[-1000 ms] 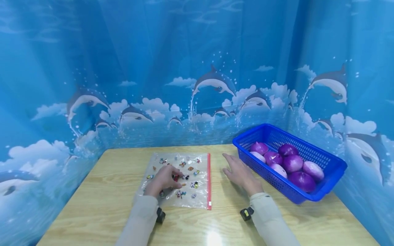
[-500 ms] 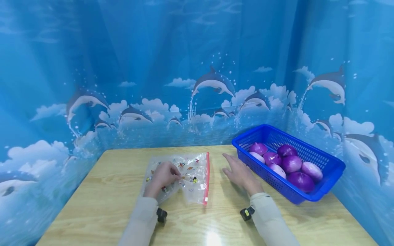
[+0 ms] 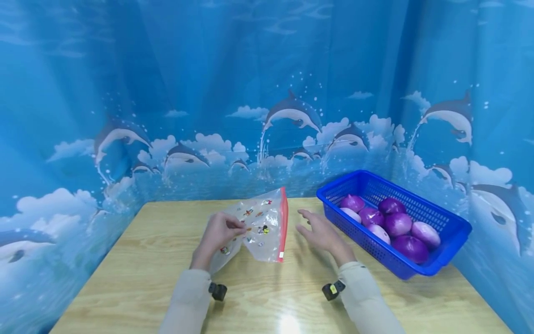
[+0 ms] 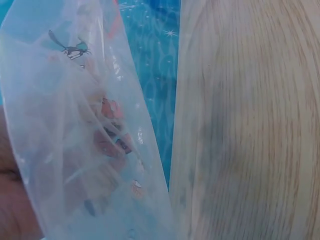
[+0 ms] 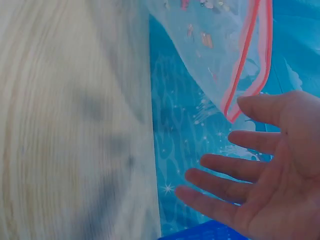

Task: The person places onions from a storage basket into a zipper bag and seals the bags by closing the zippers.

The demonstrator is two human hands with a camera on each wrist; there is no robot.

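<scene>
A clear zip bag (image 3: 271, 232) with small cartoon prints and a red zip edge hangs tilted above the table, its zip side to the right. My left hand (image 3: 219, 234) pinches the upper layer near its middle, between thumb and fingers. In the left wrist view the bag's film (image 4: 75, 125) covers most of that hand. My right hand (image 3: 323, 234) hovers just right of the zip edge, holding nothing. The right wrist view shows its fingers (image 5: 225, 187) spread and nearly straight, the thumb close to the red zip (image 5: 245, 60); whether they touch I cannot tell.
A blue perforated basket (image 3: 379, 250) holding several purple onions (image 3: 396, 224) stands on the table's right side, close beside my right hand. The wooden table (image 3: 137, 260) ends at the back against a dolphin-print curtain (image 3: 233, 116).
The bag lay flat a second ago. My left hand has pinched its film and lifted it, so the zip edge has risen off the table. The right hand has barely moved.
</scene>
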